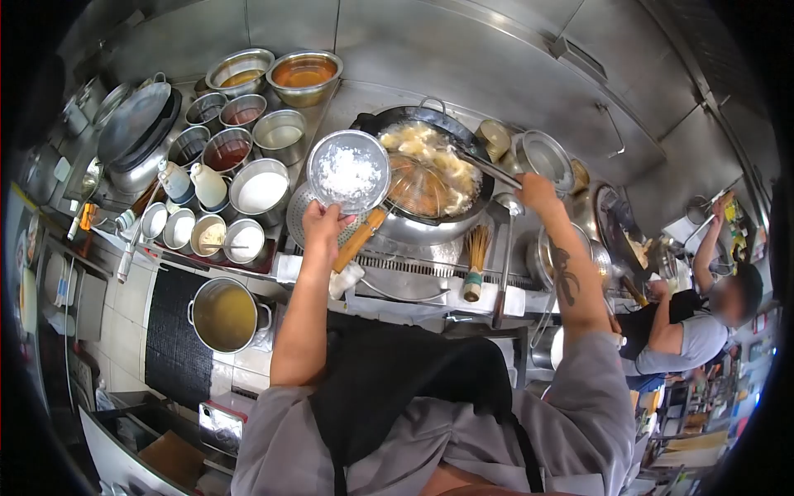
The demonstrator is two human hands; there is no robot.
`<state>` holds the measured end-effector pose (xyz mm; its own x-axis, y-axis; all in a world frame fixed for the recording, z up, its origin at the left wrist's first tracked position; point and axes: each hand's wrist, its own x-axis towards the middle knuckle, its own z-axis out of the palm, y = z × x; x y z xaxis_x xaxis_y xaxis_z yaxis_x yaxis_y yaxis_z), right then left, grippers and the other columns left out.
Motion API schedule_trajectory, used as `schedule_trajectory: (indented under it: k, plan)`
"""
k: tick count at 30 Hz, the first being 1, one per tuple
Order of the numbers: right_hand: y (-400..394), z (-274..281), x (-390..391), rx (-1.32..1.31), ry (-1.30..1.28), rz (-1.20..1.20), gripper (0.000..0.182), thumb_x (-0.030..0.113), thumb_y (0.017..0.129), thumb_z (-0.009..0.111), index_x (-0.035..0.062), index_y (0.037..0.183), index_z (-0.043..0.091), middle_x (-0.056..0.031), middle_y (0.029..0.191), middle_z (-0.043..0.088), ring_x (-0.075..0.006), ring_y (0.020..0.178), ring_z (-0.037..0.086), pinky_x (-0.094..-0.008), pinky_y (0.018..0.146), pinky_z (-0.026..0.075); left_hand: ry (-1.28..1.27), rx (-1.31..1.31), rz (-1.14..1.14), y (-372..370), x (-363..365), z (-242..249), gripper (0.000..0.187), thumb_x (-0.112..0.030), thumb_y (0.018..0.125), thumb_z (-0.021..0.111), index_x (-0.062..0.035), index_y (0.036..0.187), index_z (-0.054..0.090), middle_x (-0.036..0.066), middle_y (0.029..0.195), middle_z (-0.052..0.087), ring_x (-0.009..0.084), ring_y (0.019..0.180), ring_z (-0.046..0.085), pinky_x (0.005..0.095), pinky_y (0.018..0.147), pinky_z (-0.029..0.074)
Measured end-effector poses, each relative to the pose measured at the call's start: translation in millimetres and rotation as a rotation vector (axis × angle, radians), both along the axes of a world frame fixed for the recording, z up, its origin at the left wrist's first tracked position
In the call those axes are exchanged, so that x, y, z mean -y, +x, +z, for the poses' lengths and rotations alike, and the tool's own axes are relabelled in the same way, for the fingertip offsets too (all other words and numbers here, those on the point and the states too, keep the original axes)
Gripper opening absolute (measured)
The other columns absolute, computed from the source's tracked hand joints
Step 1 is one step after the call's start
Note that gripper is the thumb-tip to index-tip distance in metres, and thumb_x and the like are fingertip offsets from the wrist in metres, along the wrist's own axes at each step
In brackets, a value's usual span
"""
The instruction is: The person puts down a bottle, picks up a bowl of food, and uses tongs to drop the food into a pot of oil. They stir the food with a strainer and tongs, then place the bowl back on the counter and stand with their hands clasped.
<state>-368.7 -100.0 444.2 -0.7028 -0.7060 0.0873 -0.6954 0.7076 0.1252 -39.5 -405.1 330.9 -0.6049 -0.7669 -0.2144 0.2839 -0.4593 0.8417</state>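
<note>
The left hand [325,225] is narrowed on the lower rim of a metal bowl [377,155], which holds loose white powder [347,169]. The bowl is at the left edge of a large wok [451,124], its inside in full view of the camera. The right hand [538,192] is closed around the end of a long metal tool [495,169], which slants down to the left into the wok; its far end is lost in the foam. There, pale food [459,188] lies in bubbling oil around a wire strainer [418,183]. The strainer's bamboo handle [358,241] leans out over the near edge, just beside the left hand.

Near the wok on the metal tabletop [351,101] are a bamboo brush [475,258] and a ladle [507,227], both to the right of the strainer handle. Left of the bowl stand a pot of white powder [260,188], two squeeze bottles [209,186] and four small containers in a row [179,229]. Behind them are sauce pots [228,150] and two wide bowls of amber and orange liquid [304,73]. Lower left, a two-handled pot [224,283] holds yellowish liquid. At the far right, another person [691,335] in a grey shirt has one arm raised.
</note>
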Motion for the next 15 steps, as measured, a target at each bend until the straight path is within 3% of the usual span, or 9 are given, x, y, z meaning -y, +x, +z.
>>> schedule_trajectory:
  k: [5, 8, 11, 15]
  plan:
    - [-29.1, -52.4, 13.6, 0.142, -0.084, -0.070, 0.035, 0.022, 0.080, 0.068, 0.0051, 0.111, 0.067, -0.0241, 0.100, 0.067, -0.0389, 0.096, 0.064, -0.0449, 0.085, 0.050, -0.001, -0.041, 0.037, 16.5, -2.5, 8.1, 0.011, 0.001, 0.090, 0.054, 0.0005, 0.100, 0.056, 0.008, 0.095, 0.059, 0.0163, 0.079, 0.063, 0.0309, 0.068, 0.060]
    - [-31.5, -63.4, 27.7, 0.229, -0.185, -0.165, 0.039, 0.023, 0.080, 0.068, -0.0005, 0.111, 0.064, -0.0279, 0.098, 0.066, -0.0401, 0.095, 0.064, -0.0451, 0.083, 0.050, -0.008, -0.026, 0.037, 23.3, -1.9, 11.5, 0.013, 0.000, 0.090, 0.054, -0.0002, 0.102, 0.057, 0.007, 0.096, 0.060, 0.0149, 0.079, 0.063, 0.0306, 0.068, 0.060]
    - [-30.4, -62.4, 31.4, 0.266, -0.276, -0.196, 0.042, 0.024, 0.081, 0.068, -0.0002, 0.114, 0.063, -0.0279, 0.099, 0.066, -0.0403, 0.095, 0.064, -0.0447, 0.083, 0.050, -0.018, -0.018, 0.031, 25.1, -4.6, 17.4, 0.013, 0.000, 0.091, 0.054, -0.0005, 0.103, 0.057, 0.007, 0.097, 0.061, 0.0145, 0.079, 0.063, 0.0302, 0.068, 0.060]
    - [-18.9, -54.7, 13.6, 0.128, -0.502, -0.161, 0.041, 0.028, 0.084, 0.067, 0.0022, 0.115, 0.061, -0.0271, 0.098, 0.066, -0.0422, 0.096, 0.064, -0.0478, 0.084, 0.050, -0.054, -0.033, 0.003, 20.3, -5.6, 19.0, 0.017, -0.001, 0.092, 0.054, -0.0021, 0.109, 0.057, 0.007, 0.099, 0.062, 0.0142, 0.081, 0.063, 0.0285, 0.069, 0.059]
